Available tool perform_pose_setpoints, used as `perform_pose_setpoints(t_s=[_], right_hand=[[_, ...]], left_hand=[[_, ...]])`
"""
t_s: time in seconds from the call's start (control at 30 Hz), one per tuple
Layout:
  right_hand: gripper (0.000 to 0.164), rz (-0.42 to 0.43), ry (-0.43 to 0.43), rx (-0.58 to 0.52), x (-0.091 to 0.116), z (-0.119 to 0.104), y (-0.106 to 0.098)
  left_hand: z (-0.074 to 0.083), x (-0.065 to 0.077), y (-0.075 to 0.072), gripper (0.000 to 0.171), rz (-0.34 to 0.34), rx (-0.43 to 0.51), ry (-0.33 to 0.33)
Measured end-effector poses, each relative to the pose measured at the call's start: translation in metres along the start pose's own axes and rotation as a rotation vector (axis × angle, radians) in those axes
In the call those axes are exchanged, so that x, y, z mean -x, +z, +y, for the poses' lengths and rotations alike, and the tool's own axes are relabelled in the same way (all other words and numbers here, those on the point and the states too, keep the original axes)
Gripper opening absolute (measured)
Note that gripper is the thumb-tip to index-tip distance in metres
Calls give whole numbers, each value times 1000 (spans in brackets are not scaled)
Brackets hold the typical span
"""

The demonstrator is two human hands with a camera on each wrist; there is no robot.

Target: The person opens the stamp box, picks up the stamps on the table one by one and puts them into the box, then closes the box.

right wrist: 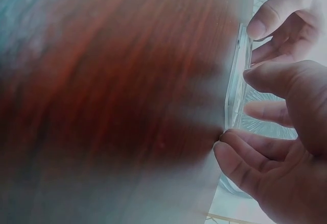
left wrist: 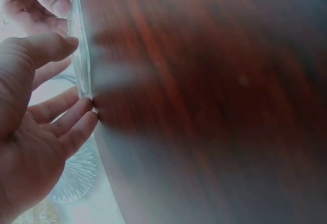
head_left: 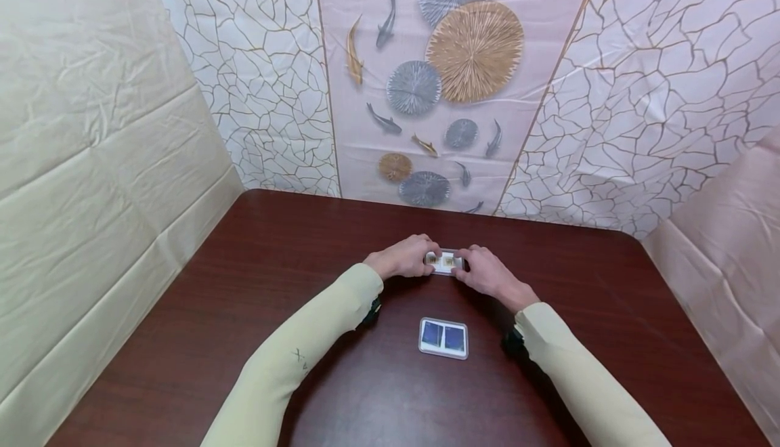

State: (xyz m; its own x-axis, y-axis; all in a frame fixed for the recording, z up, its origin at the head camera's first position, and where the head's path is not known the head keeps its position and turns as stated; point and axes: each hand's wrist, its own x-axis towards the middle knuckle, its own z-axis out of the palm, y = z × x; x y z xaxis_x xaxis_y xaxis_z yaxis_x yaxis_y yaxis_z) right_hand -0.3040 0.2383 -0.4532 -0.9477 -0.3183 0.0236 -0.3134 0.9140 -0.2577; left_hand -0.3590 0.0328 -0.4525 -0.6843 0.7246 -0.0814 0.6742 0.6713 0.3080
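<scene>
A flat clear plastic case with two small pale, gold-marked pieces inside lies toward the far side of the table. My left hand holds its left end, thumb over the top face and fingertips at the edge by the tabletop, as the left wrist view shows. At the opposite end, my right hand grips the same case between thumb and fingers. Closer to me lies a second clear case with two dark blue rectangles in it, touched by neither hand.
The dark reddish-brown wooden table has rounded far corners. Behind it hangs a patterned cloth with fish and round leaf shapes. Pale cloth walls close in the left and right sides.
</scene>
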Motion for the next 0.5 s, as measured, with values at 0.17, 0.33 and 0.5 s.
perform_pose_setpoints(t_s=[0.17, 0.33, 0.5], right_hand=[[42, -1, 0, -1, 0, 0, -1], [42, -4, 13, 15, 2, -1, -1], [41, 2, 8, 16, 2, 0, 0]], left_hand=[[0, -1, -1, 36, -6, 2, -2], [1, -2, -1, 36, -15, 4, 10], [0, -2, 0, 37, -23, 15, -3]])
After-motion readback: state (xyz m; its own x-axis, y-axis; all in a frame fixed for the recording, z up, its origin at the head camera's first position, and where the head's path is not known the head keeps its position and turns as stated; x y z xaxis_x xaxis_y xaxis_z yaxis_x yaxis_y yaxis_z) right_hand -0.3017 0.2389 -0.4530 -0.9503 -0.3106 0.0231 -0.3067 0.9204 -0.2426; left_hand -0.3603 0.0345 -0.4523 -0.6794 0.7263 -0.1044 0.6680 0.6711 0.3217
